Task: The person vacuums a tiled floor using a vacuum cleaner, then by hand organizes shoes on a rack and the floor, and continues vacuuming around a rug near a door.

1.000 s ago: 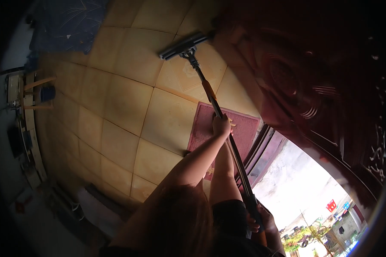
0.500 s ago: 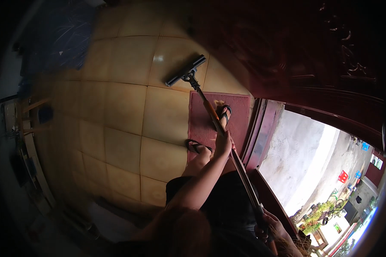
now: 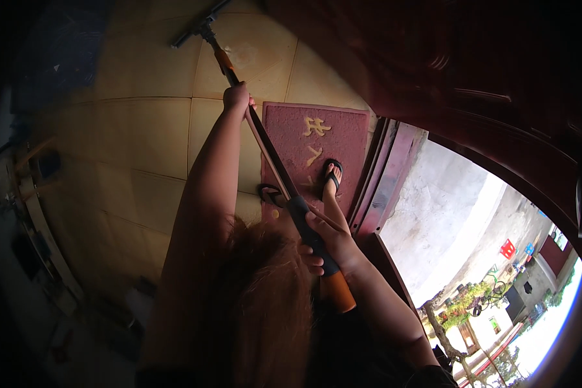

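Note:
A mop point(image 3: 269, 150) runs slantwise from the far left down toward me, gripped in both hands. My left hand point(image 3: 238, 97) is closed around the pole just below its upper orange sleeve. Lower down, my right hand point(image 3: 328, 234) wraps the dark grip, above the orange end piece. The wide flat mop head point(image 3: 200, 29) is on the tiled floor near the top edge, partly cut off by the picture's rim. My feet, in black flip-flops, stand on a reddish doormat point(image 3: 279, 126) with yellow lettering. Loose hair covers part of the lower middle.
Dark red door point(image 3: 446, 84) fills the upper right. Beside the mat is the door sill point(image 3: 378, 178), with pale concrete ground point(image 3: 427, 220) outside it, plants and a red crate point(image 3: 507, 249) beyond. Along the dim left side stand furniture and a bluish covered thing point(image 3: 61, 55).
The mop has been pushed away, its head moving up and left across the tiles. Both hands have gone forward with the pole, and the right hand's dark grip now shows fully.

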{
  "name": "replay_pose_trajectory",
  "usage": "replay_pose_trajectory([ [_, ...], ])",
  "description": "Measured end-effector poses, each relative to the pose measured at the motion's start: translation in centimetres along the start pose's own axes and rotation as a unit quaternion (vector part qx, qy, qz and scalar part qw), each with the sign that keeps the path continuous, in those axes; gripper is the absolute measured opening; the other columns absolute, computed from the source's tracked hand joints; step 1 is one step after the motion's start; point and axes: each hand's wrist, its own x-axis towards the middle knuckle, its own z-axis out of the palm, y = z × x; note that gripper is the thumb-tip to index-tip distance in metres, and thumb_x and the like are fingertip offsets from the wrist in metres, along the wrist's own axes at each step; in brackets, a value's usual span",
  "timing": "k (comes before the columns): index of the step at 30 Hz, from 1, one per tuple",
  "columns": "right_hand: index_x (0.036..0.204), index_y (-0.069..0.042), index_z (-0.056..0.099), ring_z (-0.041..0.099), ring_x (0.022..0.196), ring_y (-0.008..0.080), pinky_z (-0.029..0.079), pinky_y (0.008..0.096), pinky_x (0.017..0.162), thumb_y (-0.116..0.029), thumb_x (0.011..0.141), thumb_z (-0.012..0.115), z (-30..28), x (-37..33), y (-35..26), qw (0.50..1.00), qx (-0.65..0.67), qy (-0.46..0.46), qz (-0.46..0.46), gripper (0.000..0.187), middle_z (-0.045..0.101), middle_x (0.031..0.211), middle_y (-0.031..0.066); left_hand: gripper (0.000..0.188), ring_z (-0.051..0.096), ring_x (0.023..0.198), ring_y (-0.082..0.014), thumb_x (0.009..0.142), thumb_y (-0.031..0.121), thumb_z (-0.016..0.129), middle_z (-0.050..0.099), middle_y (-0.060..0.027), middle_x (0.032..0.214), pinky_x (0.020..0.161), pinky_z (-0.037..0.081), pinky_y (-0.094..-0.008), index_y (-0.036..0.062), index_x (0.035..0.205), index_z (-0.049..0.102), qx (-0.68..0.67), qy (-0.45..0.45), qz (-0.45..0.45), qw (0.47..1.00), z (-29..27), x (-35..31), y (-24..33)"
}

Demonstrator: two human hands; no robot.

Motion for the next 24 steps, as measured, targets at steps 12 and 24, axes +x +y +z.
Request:
replay_pose_trajectory([
  [12, 0.127, -0.012, 0.021, 0.044, 0.042, 0.0142, 0.038, 0.0251, 0.036, -0.025, 0.085, 0.040, -8.5, -23.8, 6.6, 0.988, -0.010, 0.147, 0.039, 0.048, 0.047, 0.064, 0.0084, 0.029, 0.037, 0.029, -0.0150, 0.083, 0.030, 0.041, 0.034, -0.0018, 0.041, 0.028, 0.034, -0.0286, 0.0059, 0.067, 0.037, -0.146, -0.079, -0.133, 0.977, 9.9, -30.6, -19.8],
  [24, 0.120, -0.012, 0.033, 0.038, 0.039, 0.0099, 0.032, 0.0213, 0.033, -0.028, 0.085, 0.039, -3.3, -21.5, 2.8, 0.969, -0.136, 0.185, 0.092, 0.039, 0.046, 0.060, 0.0021, 0.025, 0.034, 0.038, -0.0118, 0.082, 0.029, 0.043, 0.035, -0.0018, 0.051, 0.036, 0.032, -0.0276, 0.0087, 0.070, 0.034, -0.374, -0.069, -0.108, 0.918, 4.5, -24.4, -16.2],
])
